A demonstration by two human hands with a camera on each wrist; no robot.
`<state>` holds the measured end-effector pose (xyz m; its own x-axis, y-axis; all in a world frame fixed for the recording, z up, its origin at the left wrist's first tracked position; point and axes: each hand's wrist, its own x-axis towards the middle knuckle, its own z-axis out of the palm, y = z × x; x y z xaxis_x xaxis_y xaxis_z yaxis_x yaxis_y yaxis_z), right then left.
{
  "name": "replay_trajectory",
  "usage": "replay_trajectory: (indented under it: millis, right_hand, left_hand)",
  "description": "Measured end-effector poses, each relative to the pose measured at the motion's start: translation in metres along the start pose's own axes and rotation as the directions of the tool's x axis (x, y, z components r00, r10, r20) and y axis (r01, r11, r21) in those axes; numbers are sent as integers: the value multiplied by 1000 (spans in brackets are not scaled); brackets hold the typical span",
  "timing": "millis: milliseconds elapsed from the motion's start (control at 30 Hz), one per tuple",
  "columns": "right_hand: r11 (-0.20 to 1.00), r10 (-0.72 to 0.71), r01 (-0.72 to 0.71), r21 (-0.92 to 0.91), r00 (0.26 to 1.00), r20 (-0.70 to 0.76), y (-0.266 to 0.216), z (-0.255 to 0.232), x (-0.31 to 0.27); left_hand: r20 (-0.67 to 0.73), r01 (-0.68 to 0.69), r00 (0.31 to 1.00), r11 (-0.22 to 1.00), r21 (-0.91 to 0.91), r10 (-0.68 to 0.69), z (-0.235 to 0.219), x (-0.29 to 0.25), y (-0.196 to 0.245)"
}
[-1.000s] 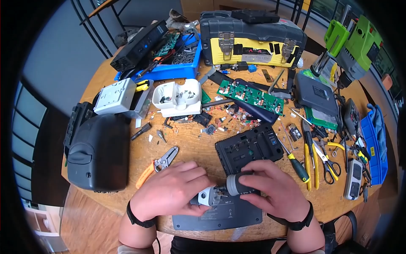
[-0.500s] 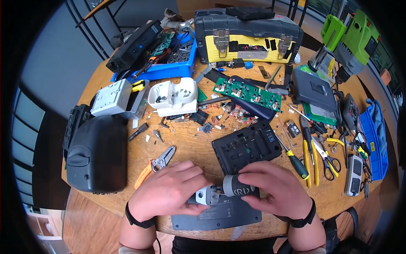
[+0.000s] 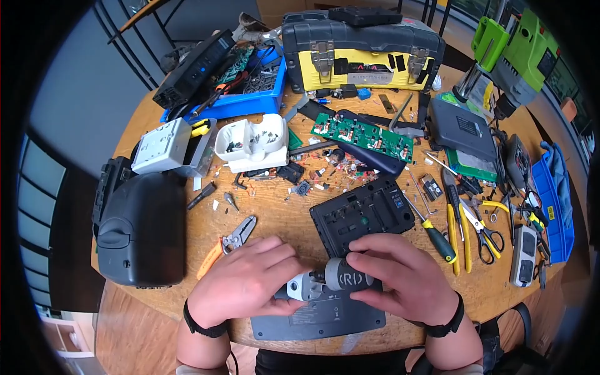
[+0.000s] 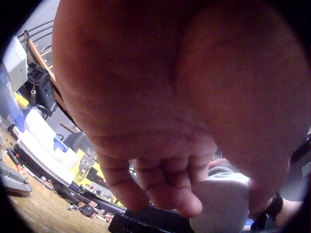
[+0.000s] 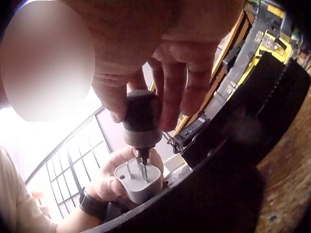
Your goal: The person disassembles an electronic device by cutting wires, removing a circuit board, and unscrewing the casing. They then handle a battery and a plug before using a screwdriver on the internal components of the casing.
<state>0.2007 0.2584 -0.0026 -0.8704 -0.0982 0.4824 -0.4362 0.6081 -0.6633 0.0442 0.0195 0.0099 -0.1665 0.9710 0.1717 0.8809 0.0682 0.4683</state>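
My left hand (image 3: 249, 284) grips a small white plug adapter (image 3: 300, 287), whose metal prongs face right; the right wrist view shows the adapter (image 5: 141, 183) with its prongs up. My right hand (image 3: 406, 278) holds a short dark and grey cylindrical driver (image 3: 342, 275) between thumb and fingers. The driver's thin bit meets the adapter's prong face, beside the prongs. Both hands are above a dark flat panel (image 3: 315, 322) at the table's front edge. In the left wrist view, my left hand (image 4: 160, 121) covers most of the picture.
Behind my hands lies a black plastic housing (image 3: 362, 215). Orange-handled strippers (image 3: 228, 245) are left of it, a green screwdriver (image 3: 437, 240) and scissors (image 3: 481, 234) right. A black case (image 3: 144, 231) stands at left, a yellow-black toolbox (image 3: 362, 56) at the back, small scraps mid-table.
My right hand has turned the driver, bringing its white lettering into view. The left hand keeps its grip on the adapter. The head view has shifted slightly.
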Motion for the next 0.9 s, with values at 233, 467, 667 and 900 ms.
replay_trajectory:
  millis: [233, 467, 667, 900]
  right_hand:
    - [997, -53, 50, 56, 997, 53, -1, -1, -1]
    - [996, -78, 76, 46, 996, 50, 2, -2, 0]
    - [999, -22, 18, 50, 997, 69, 2, -5, -2]
    - [999, 32, -34, 37, 998, 55, -6, -5, -2]
  left_hand:
    - [0, 14, 1000, 1000, -6, -14, -2, 0, 0]
    - [17, 12, 1000, 1000, 2, -12, -3, -1, 0]
    - [45, 4, 999, 1000, 4, -4, -4, -2, 0]
    - [47, 0, 999, 1000, -7, 1, -2, -3, 0]
